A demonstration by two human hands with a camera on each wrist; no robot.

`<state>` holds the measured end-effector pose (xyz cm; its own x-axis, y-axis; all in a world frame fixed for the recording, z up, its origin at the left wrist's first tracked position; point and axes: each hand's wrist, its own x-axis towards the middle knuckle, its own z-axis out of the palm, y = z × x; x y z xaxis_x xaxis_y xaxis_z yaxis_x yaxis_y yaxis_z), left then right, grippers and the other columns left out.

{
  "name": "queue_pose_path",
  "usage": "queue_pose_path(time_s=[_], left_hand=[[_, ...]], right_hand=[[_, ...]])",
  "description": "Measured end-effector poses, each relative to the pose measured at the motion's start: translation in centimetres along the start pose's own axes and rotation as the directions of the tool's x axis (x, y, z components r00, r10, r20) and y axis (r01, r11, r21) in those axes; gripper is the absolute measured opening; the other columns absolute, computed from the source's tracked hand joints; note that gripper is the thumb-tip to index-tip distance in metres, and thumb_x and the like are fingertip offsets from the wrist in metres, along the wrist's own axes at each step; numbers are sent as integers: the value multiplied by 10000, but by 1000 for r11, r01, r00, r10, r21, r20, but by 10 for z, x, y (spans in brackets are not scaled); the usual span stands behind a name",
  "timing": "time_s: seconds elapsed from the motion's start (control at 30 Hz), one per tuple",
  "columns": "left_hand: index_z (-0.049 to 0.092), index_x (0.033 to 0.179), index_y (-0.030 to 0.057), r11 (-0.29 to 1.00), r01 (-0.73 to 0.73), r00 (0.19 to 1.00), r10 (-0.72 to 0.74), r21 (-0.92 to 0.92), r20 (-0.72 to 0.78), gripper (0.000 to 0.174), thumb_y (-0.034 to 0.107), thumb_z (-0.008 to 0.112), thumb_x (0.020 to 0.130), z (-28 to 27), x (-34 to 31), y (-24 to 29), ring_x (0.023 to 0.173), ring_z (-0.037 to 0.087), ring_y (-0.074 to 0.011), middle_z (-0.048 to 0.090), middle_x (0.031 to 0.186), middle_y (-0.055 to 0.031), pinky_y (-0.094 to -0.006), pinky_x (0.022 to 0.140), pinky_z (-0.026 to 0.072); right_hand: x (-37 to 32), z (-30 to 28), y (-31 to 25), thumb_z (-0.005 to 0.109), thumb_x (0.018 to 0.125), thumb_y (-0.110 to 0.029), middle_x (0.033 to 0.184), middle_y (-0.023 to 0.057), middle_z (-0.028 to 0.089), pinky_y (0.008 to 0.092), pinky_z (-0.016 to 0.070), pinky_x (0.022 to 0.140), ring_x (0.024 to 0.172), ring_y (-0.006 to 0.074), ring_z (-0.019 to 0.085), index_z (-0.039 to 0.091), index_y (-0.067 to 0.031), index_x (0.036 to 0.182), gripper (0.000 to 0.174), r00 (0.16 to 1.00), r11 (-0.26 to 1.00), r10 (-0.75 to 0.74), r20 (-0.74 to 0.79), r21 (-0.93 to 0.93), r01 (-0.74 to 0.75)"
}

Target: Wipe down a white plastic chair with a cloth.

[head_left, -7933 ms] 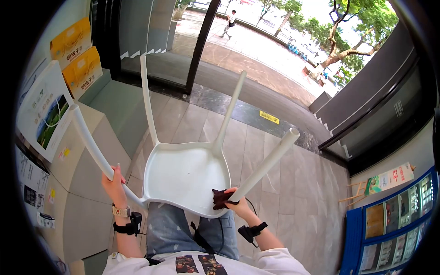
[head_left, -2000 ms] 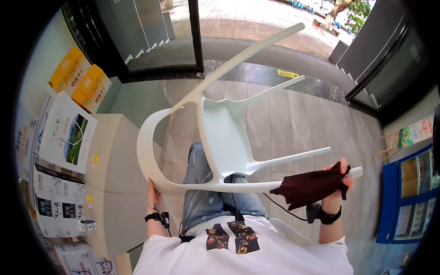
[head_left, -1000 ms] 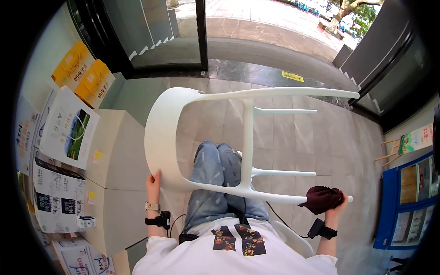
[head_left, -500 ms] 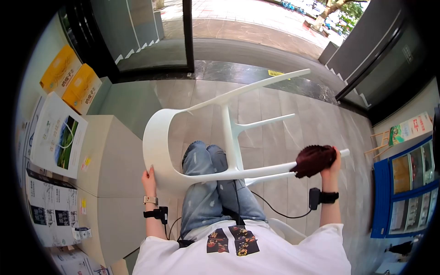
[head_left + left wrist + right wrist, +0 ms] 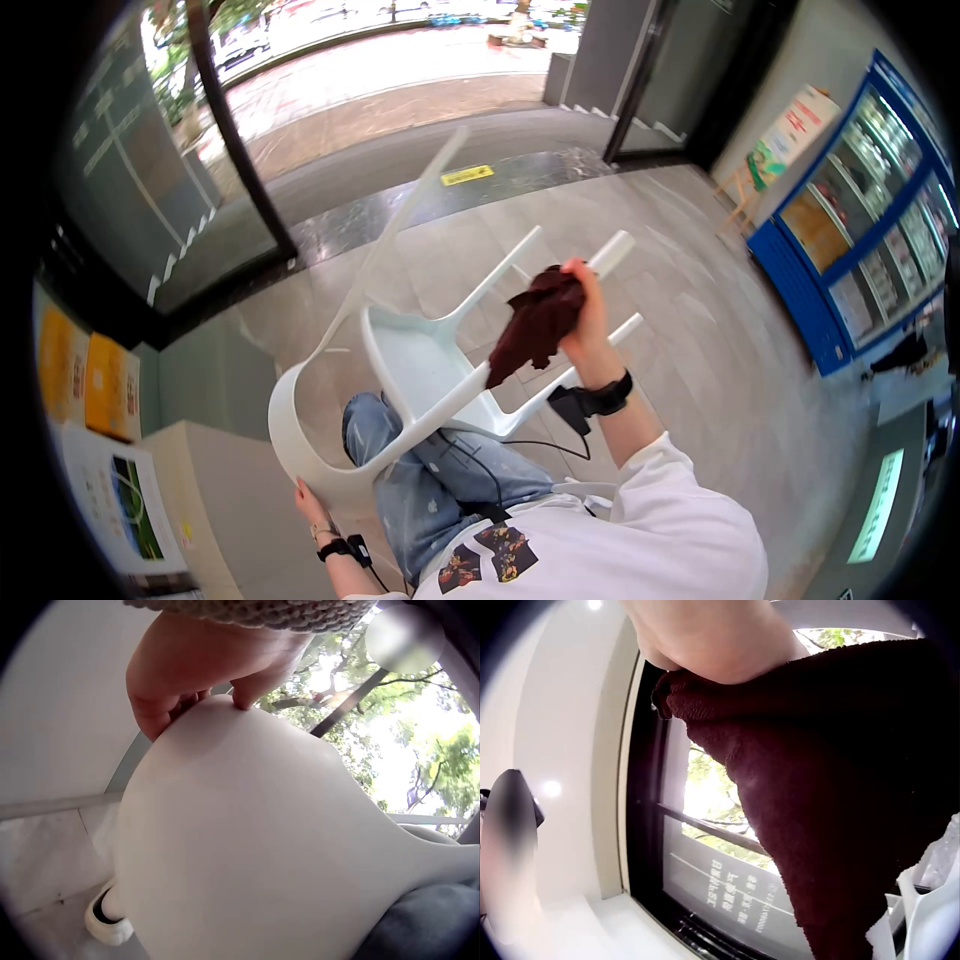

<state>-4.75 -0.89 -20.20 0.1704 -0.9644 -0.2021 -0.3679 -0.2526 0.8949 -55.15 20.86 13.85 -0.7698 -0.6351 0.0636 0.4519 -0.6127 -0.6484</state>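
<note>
A white plastic chair (image 5: 420, 365) lies tilted across the person's lap, its legs pointing away to the upper right. The left hand (image 5: 312, 505) holds the edge of the curved backrest; in the left wrist view, fingers (image 5: 150, 712) and thumb lie on either side of the backrest rim (image 5: 240, 817). Around the near long leg, close below its tip (image 5: 615, 250), the right hand (image 5: 588, 325) grips a dark maroon cloth (image 5: 540, 320). That cloth hangs down from the hand in the right wrist view, hiding most of the leg there.
A light counter (image 5: 215, 490) with a white bag (image 5: 110, 500) and yellow boxes (image 5: 110, 385) stands close at left. A blue-framed display fridge (image 5: 850, 220) and a sign on an easel (image 5: 785, 145) are at right. Ahead is a glass doorway. A cable hangs near the right wrist.
From a seat-up pose, the chair has turned onto its side, then tilted further. The left hand moved to the backrest, the right hand with the cloth toward the leg's end. The view swung right.
</note>
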Motion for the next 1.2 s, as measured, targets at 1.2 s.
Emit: queue_pose_path(time_s=[1.2], left_hand=[[550,1059,-34,990,-96,995,99,105,-24,460,371,491,850,28,-117,194,866,547,-249,587,971,-164,-364,749,426]], right_hand=[[-72,81,-88,444,828,-229,549,14,396,256,334,385,440,135,422,328,-108,698,212,941,954,-269,206,189,232]])
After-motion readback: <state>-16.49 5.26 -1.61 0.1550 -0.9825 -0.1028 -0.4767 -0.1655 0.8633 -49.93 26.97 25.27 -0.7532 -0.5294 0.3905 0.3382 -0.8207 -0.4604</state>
